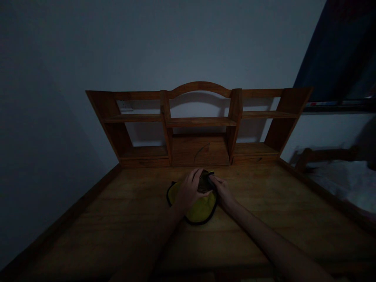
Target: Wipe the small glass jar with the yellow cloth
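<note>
A yellow cloth with a dark trim (202, 211) lies on the wooden desk (117, 219) in dim light, just in front of the shelf unit. My left hand (189, 190) rests on the cloth, fingers curled around a small dark object (205, 182) at its far edge. My right hand (221, 190) meets it from the right and pinches the same dark object. What the object is I cannot make out.
A wooden hutch with shelves and an arched top (199, 121) stands at the desk's back against a pale wall. A raised rim runs along the desk's left and right sides. A bed with white bedding (346, 180) lies to the right.
</note>
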A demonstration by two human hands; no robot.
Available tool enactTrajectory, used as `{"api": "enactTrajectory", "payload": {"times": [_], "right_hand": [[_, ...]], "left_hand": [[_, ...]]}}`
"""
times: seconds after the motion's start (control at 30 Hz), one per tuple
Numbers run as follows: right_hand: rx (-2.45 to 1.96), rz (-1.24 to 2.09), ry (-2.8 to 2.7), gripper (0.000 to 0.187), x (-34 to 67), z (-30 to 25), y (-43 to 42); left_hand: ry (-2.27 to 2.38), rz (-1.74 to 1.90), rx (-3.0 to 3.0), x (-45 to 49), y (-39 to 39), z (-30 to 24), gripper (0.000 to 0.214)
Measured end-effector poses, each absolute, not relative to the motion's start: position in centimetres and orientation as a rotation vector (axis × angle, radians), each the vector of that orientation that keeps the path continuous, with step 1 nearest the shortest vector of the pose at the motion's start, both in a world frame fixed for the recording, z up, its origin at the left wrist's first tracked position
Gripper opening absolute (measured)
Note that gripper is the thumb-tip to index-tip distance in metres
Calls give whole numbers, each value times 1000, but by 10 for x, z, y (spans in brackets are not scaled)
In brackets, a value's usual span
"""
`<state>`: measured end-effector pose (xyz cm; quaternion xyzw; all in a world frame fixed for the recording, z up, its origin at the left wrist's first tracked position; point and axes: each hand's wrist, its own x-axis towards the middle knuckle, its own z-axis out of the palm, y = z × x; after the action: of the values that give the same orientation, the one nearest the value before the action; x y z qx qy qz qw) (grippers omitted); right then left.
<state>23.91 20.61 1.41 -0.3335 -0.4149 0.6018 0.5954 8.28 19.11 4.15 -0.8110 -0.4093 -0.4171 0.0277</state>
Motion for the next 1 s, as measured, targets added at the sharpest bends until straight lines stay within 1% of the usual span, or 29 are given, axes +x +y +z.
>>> {"api": "enactTrajectory", "payload": {"times": [0.33,0.6,0.73,0.9,1.0], "right_hand": [[-647,1700,-823,25,243,23,208],[-619,1697,-916,26,245,32,202],[-585,1758,-886,26,246,30,204],[-610,1844,-849,20,249,30,208],[-606,1847,-847,19,250,31,208]], "left_hand": [[-1302,-1536,-2481,84,188,45,80],[-1282,-1526,-2504,84,188,45,81],[-1284,-1509,-2489,84,186,45,81],[-1289,-1485,-2445,83,184,45,81],[-1265,-1474,-2438,83,184,45,81]]}}
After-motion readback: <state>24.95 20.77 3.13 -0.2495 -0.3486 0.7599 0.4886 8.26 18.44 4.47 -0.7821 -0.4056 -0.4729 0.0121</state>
